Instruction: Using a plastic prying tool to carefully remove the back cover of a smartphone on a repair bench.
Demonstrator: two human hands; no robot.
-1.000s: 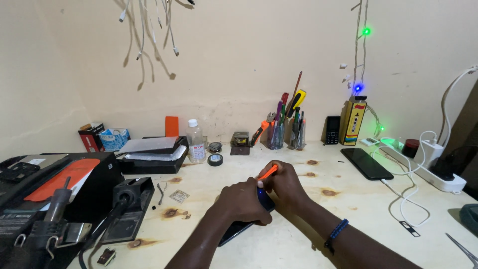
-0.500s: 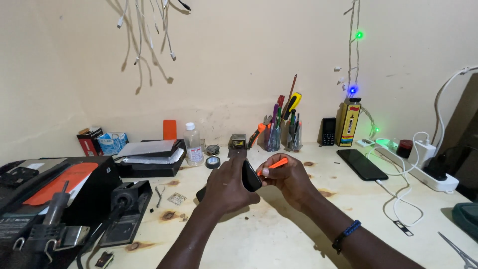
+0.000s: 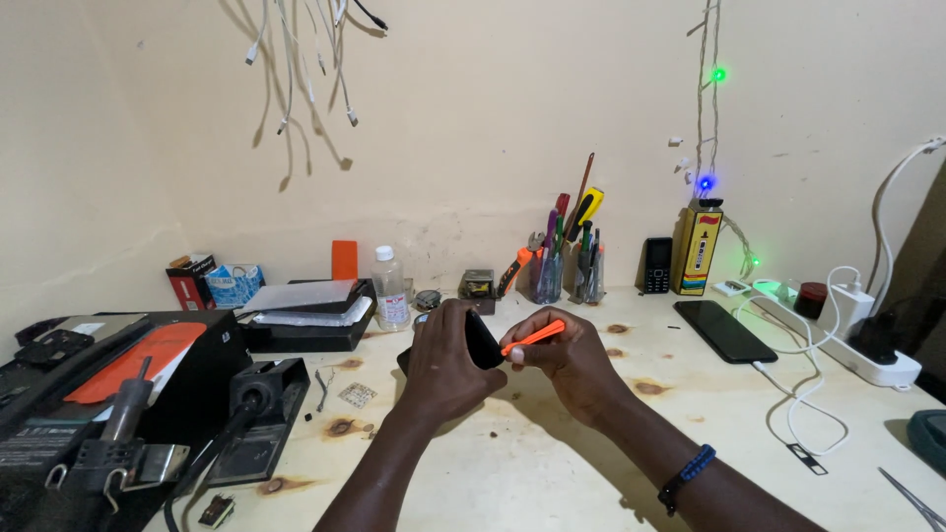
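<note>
Phone, black, is held tilted above the middle of the bench, left hand wrapped around it. Right hand pinches an orange pry tool whose tip touches the phone's edge. Another phone lies flat near the bench's right edge.

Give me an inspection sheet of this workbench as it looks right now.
Surface: pale wooden table, with brown scorch marks.
Job's things: black slab-shaped phone, raised above the table; slim orange plastic pry tool, tip at the phone's edge.
Clutter: black soldering station; clear plastic bottle; cup of screwdrivers; second black flat phone lying face up.
Hands: left hand grips the phone; right hand pinches the pry tool.
Cables: white power strip with white leads; white cables hanging on the wall.
Surroundings: cream wall, green and blue lights.
</note>
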